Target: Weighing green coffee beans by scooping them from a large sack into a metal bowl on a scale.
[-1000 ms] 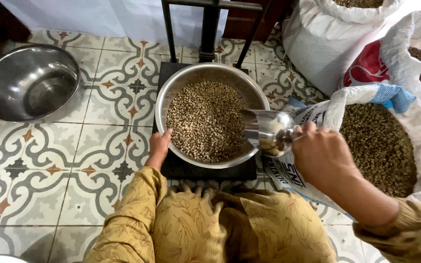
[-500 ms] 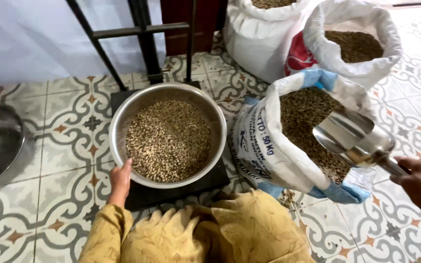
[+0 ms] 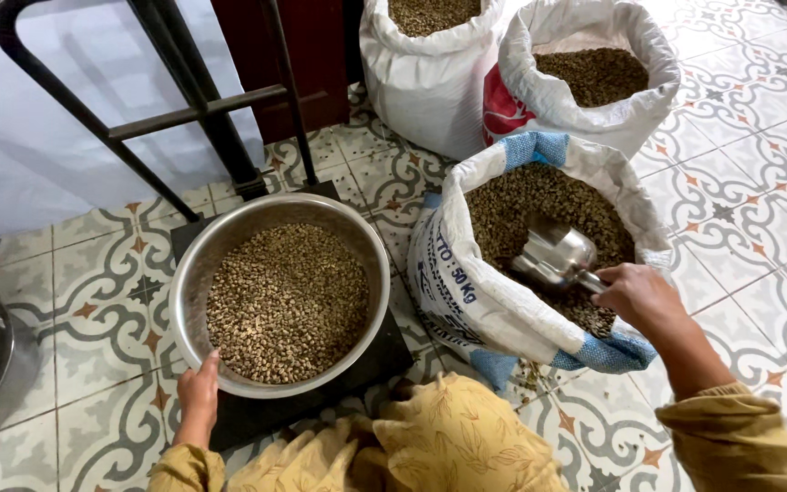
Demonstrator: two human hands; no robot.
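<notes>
both hands point(image 3: 639, 296) at rims

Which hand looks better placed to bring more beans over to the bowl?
The right hand, probably. It already grips the metal scoop, whose mouth sits in the beans of the nearest open sack. The left hand rests on the rim of the steel bowl, away from the sack.
</notes>
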